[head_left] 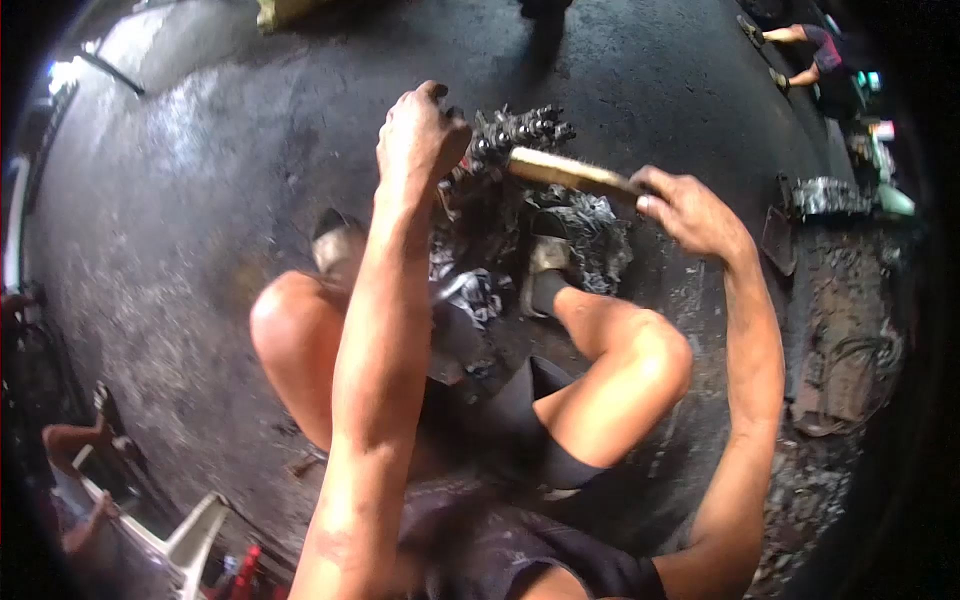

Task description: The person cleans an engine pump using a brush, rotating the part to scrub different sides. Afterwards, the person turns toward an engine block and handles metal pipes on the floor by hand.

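Note:
A dark, greasy metal engine part with rows of round shiny pieces stands upright in front of me, between my feet. My left hand is closed at its left end, fingers curled over it and partly hidden. My right hand grips one end of a flat, pale wooden brush; its bristles cannot be made out. The brush's far end reaches the right side of the engine part. Below lie crumpled, grey plastic sheeting and a grimy cloth.
Oily dark floor surrounds me. At the right are a metal engine block and a dirty mat. Another person's legs show at the upper right. A person sits near a white plastic chair at the lower left.

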Tool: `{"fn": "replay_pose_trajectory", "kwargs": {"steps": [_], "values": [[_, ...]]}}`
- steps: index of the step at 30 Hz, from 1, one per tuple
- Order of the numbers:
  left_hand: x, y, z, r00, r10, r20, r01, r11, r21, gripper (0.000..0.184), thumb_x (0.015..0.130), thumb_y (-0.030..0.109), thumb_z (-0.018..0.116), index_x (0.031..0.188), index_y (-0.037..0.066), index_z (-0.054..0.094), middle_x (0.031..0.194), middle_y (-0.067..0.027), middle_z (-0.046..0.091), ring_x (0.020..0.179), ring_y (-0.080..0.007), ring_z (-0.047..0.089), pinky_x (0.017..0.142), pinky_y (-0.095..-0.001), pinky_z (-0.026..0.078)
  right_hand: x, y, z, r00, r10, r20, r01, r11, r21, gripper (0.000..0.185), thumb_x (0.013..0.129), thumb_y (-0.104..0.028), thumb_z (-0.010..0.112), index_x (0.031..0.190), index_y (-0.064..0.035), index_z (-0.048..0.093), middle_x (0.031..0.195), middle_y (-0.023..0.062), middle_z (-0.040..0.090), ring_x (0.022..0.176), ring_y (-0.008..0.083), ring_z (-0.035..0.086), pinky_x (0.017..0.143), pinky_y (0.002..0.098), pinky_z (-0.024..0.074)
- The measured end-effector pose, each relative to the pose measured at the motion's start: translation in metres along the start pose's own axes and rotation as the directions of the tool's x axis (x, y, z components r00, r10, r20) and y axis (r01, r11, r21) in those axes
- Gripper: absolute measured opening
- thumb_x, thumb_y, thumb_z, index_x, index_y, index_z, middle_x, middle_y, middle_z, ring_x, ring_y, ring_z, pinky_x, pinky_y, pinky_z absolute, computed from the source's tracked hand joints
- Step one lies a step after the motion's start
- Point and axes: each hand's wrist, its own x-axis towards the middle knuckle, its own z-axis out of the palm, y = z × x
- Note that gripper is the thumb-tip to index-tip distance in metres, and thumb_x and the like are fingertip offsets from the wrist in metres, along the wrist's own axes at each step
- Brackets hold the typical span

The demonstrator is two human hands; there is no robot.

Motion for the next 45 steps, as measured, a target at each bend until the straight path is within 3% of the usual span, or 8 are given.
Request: {"fn": "replay_pose_trajectory", "kwargs": {"steps": [6,11,15,25,32,39,41,45], "values": [[-0.016,-0.045,0.133,0.967,-0.249,-0.053,0.212,0.903,-0.374,0.065,0.081,0.026,0.078,0.138,0.006,0.052,0.132,-0.0254,0.051,0.121,-0.0411,0.054,0.102,-0.0452,0.047,0.104,0.054,-0.002,0.832,-0.433,-0.347,0.316,0.884,-0.345,0.038,0.097,-0.022,0.058,0.133,-0.0124,0.057,0.103,0.0166,0.065,0.092,0.0385,0.063,0.082,0.0489,0.0486],[-0.027,-0.061,0.168,0.912,-0.369,-0.179,0.190,0.767,-0.613,0.041,0.078,0.023,0.084,0.115,0.009,0.071,0.125,-0.0166,0.056,0.097,-0.0251,0.063,0.079,-0.0350,0.056,0.161,0.024,-0.020,0.961,-0.264,-0.084,0.208,0.888,-0.411,0.046,0.094,-0.025,0.063,0.138,-0.0331,0.057,0.087,0.0120,0.060,0.074,0.0305,0.062,0.070,0.0425,0.0520],[-0.026,-0.071,0.182,0.894,-0.378,-0.239,0.159,0.768,-0.620,0.034,0.076,0.020,0.084,0.106,0.009,0.074,0.123,-0.0147,0.056,0.110,-0.0287,0.060,0.086,-0.0369,0.055,0.240,0.020,0.027,0.958,-0.279,0.068,0.273,0.813,-0.514,0.046,0.092,-0.026,0.062,0.137,-0.0368,0.057,0.089,0.0119,0.062,0.072,0.0342,0.064,0.067,0.0464,0.0525],[-0.025,-0.071,0.190,0.895,-0.432,-0.110,0.215,0.636,-0.741,0.031,0.079,0.004,0.078,0.108,0.005,0.069,0.134,-0.0161,0.047,0.124,-0.0300,0.055,0.089,-0.0357,0.060,0.278,-0.029,-0.019,0.896,-0.440,0.059,0.409,0.765,-0.498,0.048,0.086,-0.009,0.068,0.131,-0.0238,0.064,0.074,0.0126,0.057,0.068,0.0295,0.061,0.062,0.0395,0.0484],[-0.020,-0.074,0.180,0.906,-0.421,-0.035,0.256,0.613,-0.747,0.034,0.077,0.013,0.082,0.107,0.005,0.069,0.129,-0.0202,0.050,0.120,-0.0349,0.055,0.093,-0.0406,0.053,0.338,-0.020,0.050,0.888,-0.395,0.235,0.454,0.674,-0.583,0.050,0.086,-0.017,0.065,0.133,-0.0339,0.061,0.109,0.0168,0.067,0.092,0.0365,0.067,0.081,0.0443,0.0558],[-0.018,-0.077,0.168,0.897,-0.438,0.058,0.319,0.552,-0.771,0.035,0.076,0.015,0.084,0.107,0.007,0.069,0.131,-0.0193,0.048,0.118,-0.0345,0.056,0.093,-0.0411,0.053,0.291,-0.049,-0.033,0.880,-0.434,0.193,0.475,0.789,-0.390,0.043,0.089,-0.004,0.065,0.129,-0.0184,0.066,0.084,0.0157,0.063,0.071,0.0284,0.060,0.067,0.0353,0.0483],[-0.018,-0.084,0.176,0.916,-0.401,0.004,0.267,0.603,-0.752,0.035,0.076,0.015,0.084,0.107,0.007,0.069,0.132,-0.0189,0.047,0.123,-0.0342,0.052,0.094,-0.0415,0.053,0.295,-0.052,-0.005,0.961,-0.103,0.257,0.239,0.777,-0.583,0.037,0.091,-0.015,0.066,0.127,-0.0189,0.067,0.092,0.0166,0.068,0.083,0.0321,0.067,0.076,0.0397,0.0535],[-0.019,-0.080,0.175,0.925,-0.379,-0.026,0.252,0.665,-0.703,0.036,0.077,0.014,0.082,0.110,0.010,0.069,0.135,-0.0175,0.046,0.128,-0.0334,0.047,0.096,-0.0405,0.052,0.333,-0.045,0.052,0.942,-0.171,0.288,0.311,0.768,-0.560,0.034,0.093,-0.026,0.063,0.125,-0.0189,0.067,0.103,0.0196,0.069,0.094,0.0379,0.066,0.083,0.0449,0.0530]]}}
